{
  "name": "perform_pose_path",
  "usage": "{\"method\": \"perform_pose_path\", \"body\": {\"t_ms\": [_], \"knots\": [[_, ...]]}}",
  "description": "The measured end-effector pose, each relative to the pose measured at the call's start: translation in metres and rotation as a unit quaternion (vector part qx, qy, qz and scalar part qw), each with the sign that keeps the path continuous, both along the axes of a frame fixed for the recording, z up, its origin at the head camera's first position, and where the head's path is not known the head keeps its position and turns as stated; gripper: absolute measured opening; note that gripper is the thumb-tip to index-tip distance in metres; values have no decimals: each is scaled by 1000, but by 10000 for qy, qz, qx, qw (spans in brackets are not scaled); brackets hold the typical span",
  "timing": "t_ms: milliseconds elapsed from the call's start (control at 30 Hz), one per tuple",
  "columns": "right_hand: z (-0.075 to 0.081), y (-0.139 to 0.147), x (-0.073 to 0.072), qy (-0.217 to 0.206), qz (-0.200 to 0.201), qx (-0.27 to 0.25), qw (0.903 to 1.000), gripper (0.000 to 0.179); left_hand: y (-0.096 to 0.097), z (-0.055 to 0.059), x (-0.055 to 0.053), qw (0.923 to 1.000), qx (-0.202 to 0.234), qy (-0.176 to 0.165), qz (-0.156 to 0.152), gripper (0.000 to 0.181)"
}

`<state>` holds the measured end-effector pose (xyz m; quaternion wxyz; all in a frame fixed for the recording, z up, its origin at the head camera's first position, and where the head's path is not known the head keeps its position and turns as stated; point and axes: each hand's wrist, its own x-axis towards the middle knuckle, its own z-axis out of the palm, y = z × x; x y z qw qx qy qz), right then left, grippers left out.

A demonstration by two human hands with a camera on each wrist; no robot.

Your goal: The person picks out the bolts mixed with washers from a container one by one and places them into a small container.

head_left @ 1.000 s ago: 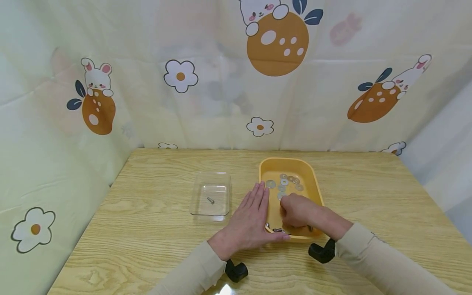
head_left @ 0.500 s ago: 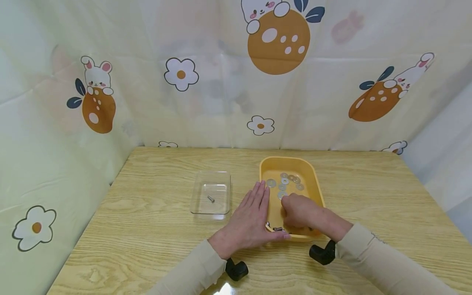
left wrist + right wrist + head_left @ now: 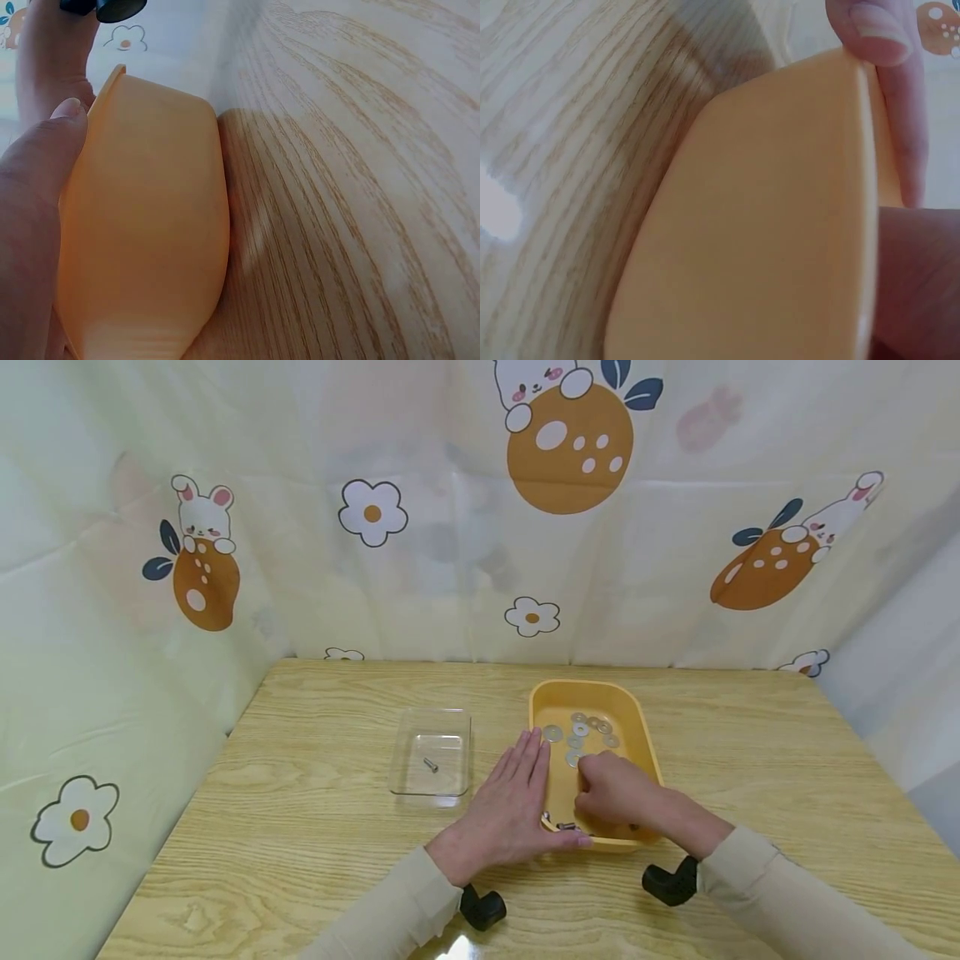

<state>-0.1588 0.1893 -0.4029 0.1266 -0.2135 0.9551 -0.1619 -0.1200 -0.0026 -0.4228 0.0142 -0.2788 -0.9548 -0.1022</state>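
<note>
An orange plastic tray (image 3: 647, 739) holds several flat metal washers (image 3: 581, 729) toward its far end. Small screws (image 3: 566, 827) lie along its near end. My left hand (image 3: 504, 806) rests on the tray's left and near rim, fingers straight and thumb along the near edge. In the left wrist view the left thumb (image 3: 45, 157) lies against the tray's outer wall (image 3: 150, 210). My right hand (image 3: 611, 789) reaches down inside the tray with its fingers curled. Its fingertips are hidden, so I cannot see what, if anything, they pinch.
A clear square plastic box (image 3: 405, 777) stands left of the tray, with one screw (image 3: 431, 765) in it. Both stand on a wood-grain table (image 3: 315, 827). A patterned curtain (image 3: 435, 585) hangs behind the table.
My right hand and wrist have shifted slightly to the right inside the tray. The left hand stays on the rim, and the box and its screw have not moved.
</note>
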Motion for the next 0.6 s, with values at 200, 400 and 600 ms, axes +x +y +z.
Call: {"method": "perform_pose_path", "body": {"t_ms": [200, 400, 600], "knots": [[-2, 4, -1, 1, 29, -292, 9996, 16, 0, 1, 0, 10000, 24, -54, -6, 120], [2, 2, -4, -165, -96, -500, 9986, 7, 0, 1, -1, 10000, 6, -32, -9, 120], [4, 4, -8, -303, -26, -914, 9954, 5, 0, 0, -1, 10000, -9, 30, -10, 121]]}}
